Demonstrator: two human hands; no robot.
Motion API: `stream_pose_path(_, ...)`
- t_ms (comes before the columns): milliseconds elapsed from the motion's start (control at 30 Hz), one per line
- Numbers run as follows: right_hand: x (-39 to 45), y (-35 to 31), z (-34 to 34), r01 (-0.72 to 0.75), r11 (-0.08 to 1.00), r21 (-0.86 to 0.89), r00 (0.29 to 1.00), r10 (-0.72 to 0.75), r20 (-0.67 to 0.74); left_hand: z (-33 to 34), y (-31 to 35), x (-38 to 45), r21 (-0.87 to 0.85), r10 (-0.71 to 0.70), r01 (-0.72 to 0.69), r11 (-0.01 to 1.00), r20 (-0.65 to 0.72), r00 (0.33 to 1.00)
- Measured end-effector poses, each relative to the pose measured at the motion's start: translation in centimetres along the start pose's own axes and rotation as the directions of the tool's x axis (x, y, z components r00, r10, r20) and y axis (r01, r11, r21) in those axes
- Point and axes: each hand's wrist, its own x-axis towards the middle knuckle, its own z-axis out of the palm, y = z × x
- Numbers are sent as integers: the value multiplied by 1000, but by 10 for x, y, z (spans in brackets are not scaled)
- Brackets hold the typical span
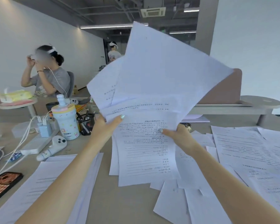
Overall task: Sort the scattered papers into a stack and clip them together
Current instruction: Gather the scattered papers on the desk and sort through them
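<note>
Holding a fanned bundle of printed sheets (149,81) up off the desk (113,206), the left hand (107,126) pinches the bundle's left edge with its thumb on top, and the right hand (181,136) grips the right edge the same way, thumb pressed on the front page. The bundle is far from square: upper sheets splay out to the upper right and left, tilted at different angles, while the lower pages hang down toward the desk. More loose pages (249,152) lie scattered to the right and in front, and another sheet (44,186) lies on the left near a phone (3,185). A binder clip (188,127) seems to peek out just behind the right hand, though it is partly hidden. To do this step well, the grip should probably loosen slightly so the sheets can slide, then the bundle's lower edge be tapped on a bare patch of desk until the corners line up. The remaining pages would likely be gathered before any clipping, since a skewed stack may let sheets slip free.
</note>
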Motion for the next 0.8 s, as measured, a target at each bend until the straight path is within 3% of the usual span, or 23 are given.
stream_pose_path(300, 4, -4, -3, 6, 1000, -17, 996, -8, -83, 8, 53, 23, 1, 127, -129, 992, -156, 979)
stream_pose_path(600, 3, 34, -4, -181, 979, -98, 979, 170, -112, 3, 55, 58, -144, -98, 68, 987, -211, 973)
stream_pose_path(800, 7, 32, -5, -162, 981, -107, 982, 150, -115, -3, 45, 69, -139, -179, 145, 979, -267, 947)
